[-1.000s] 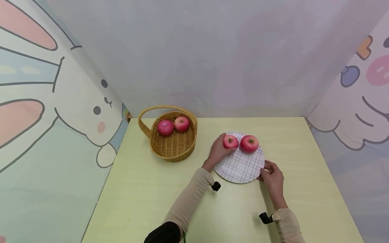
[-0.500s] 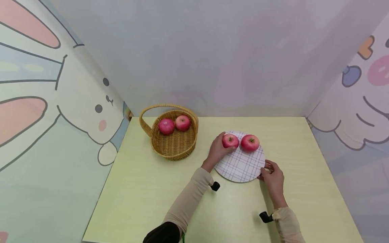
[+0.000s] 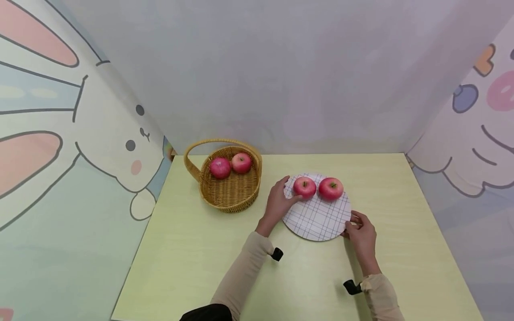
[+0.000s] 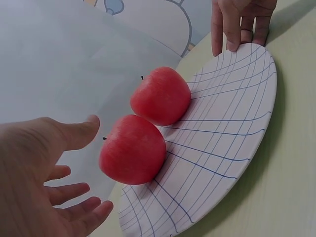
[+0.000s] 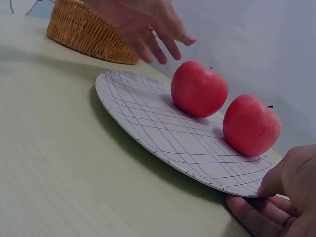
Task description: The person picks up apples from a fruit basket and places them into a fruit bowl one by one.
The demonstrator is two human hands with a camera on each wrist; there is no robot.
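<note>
Two red apples sit side by side on a round white plate with a blue grid pattern. Close to the left apple is my left hand; in the left wrist view its fingers are spread, with a gap between them and the fruit. The right apple is untouched. At the plate's right rim my right hand pinches the edge, thumb on top and fingers beneath, as the right wrist view shows.
A wicker basket with a tall handle stands left of the plate. Inside lie a dark pink round fruit and an apple. A wall rises behind the pale table, with printed side panels left and right.
My left hand has let go of the left apple and drawn back a little to the left. The apple stays on the plate. My right hand keeps its hold on the rim.
</note>
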